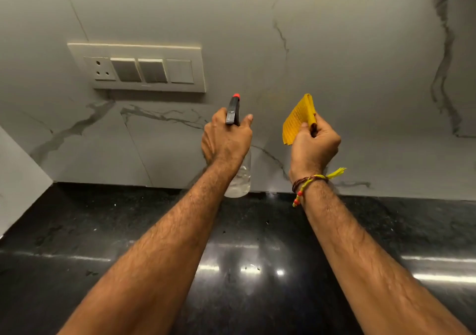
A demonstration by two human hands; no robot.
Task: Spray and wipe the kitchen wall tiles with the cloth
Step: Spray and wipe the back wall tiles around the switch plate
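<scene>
One clear spray bottle (238, 177), black-headed with a red nozzle, is being gripped at centre frame by the left hand (225, 139), fingers curled round its neck and its tip being aimed at the marble-veined wall tiles (347, 64). One folded yellow cloth (298, 119) is being pinched just right of it by the right hand (314, 144), off the tiles. One switch plate (139, 68) with one socket is being shown at upper left, above one black countertop (103, 231).

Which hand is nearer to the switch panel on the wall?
The left. The left hand, gripping the spray bottle, is just below and right of the switch panel. The right hand, holding the yellow cloth, is farther right.
</scene>
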